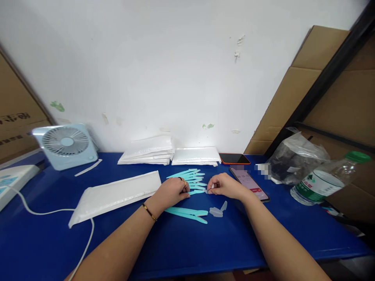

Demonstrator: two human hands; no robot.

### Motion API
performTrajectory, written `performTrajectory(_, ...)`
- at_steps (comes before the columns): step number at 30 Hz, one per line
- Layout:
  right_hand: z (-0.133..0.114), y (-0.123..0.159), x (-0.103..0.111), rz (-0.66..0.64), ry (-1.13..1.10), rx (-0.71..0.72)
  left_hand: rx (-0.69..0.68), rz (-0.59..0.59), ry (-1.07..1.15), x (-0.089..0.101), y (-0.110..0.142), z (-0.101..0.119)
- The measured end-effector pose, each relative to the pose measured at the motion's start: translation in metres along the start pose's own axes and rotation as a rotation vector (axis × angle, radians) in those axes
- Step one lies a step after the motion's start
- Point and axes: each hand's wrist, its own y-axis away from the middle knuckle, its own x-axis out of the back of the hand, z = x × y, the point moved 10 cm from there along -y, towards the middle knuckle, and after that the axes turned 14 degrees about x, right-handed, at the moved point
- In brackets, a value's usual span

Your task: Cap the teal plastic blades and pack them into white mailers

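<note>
My left hand (175,189) is closed on a slim teal plastic stick (197,191), which points to the right and looks like an eyebrow razor. At the tip of that stick, my right hand (223,185) pinches a small translucent cap (206,191). Whether the cap sits on the tip or just beside it, I cannot tell. Several more teal sticks (187,171) lie fanned out behind my left hand. Two others (187,214) rest together in front of it, their ends apart. A few loose translucent caps (216,212) lie near those ends.
A white padded envelope (120,191) lies left of my hands. White envelope stacks (146,150) stand against the wall. A phone (249,183), another phone (234,159), a plastic bag (293,156) and a bottle (322,183) are rightward. A fan (68,144) and white cable (52,212) are leftward.
</note>
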Motion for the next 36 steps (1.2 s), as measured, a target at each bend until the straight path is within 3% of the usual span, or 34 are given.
performTrajectory(7, -0.008, -0.007, -0.01, 0.057, -0.112, -0.036, 0.05, -0.016, 0.067, -0.006, -0.006, -0.002)
performTrajectory(15, 0.019, 0.006, -0.004, 0.052, -0.184, -0.175, 0.107, -0.059, 0.096, -0.002, -0.003, -0.014)
performTrajectory(22, 0.003, -0.007, -0.013, 0.076, -0.214, -0.122, 0.076, -0.029, 0.069, -0.005, -0.005, -0.007)
performTrajectory(29, -0.016, -0.014, -0.005, 0.115, 0.06, -0.01, 0.026, -0.024, 0.101, -0.004, -0.008, 0.001)
performTrajectory(36, -0.022, -0.013, -0.001, 0.108, 0.067, 0.049, 0.0, -0.013, 0.086, -0.005, -0.01, 0.001)
